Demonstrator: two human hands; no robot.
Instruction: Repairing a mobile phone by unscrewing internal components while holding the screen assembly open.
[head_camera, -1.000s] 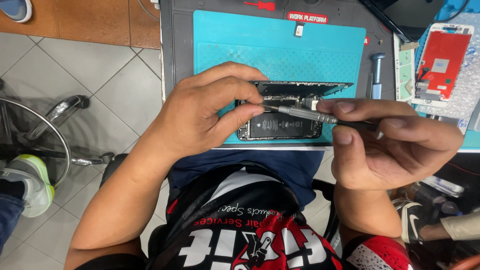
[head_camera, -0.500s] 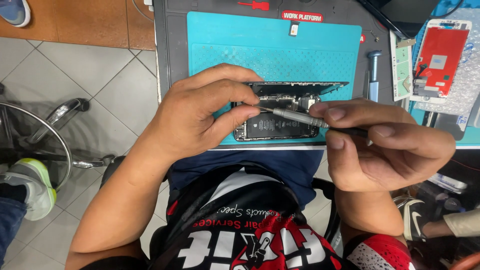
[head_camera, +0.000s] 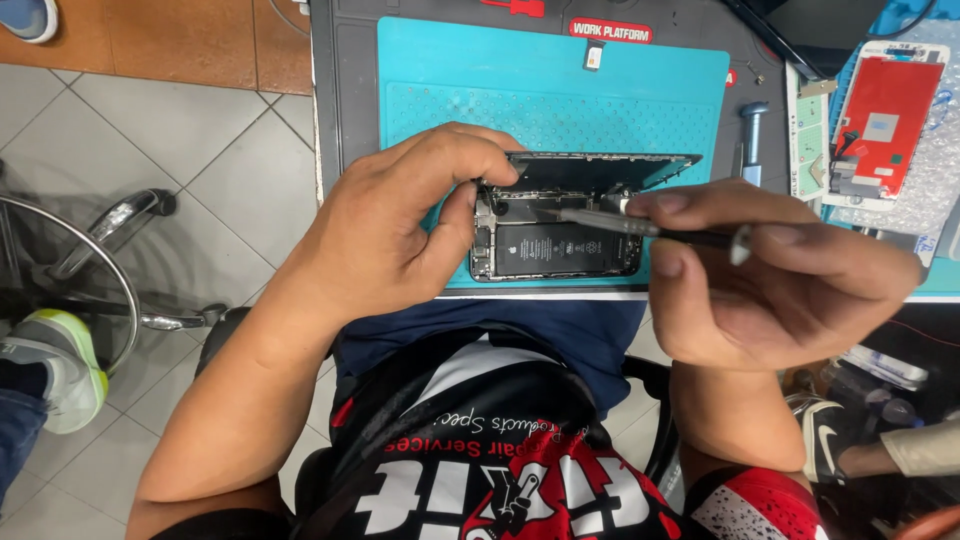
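We are steadying an opened phone (head_camera: 555, 245) at the near edge of the teal mat (head_camera: 560, 85) with our left hand (head_camera: 400, 230), while our right hand (head_camera: 770, 275) is gripping tweezers (head_camera: 640, 227), their tip reaching inside the phone.

One camera, worn on the head, looks steeply down from close above. The teal mat (head_camera: 560, 90) fills the upper middle.
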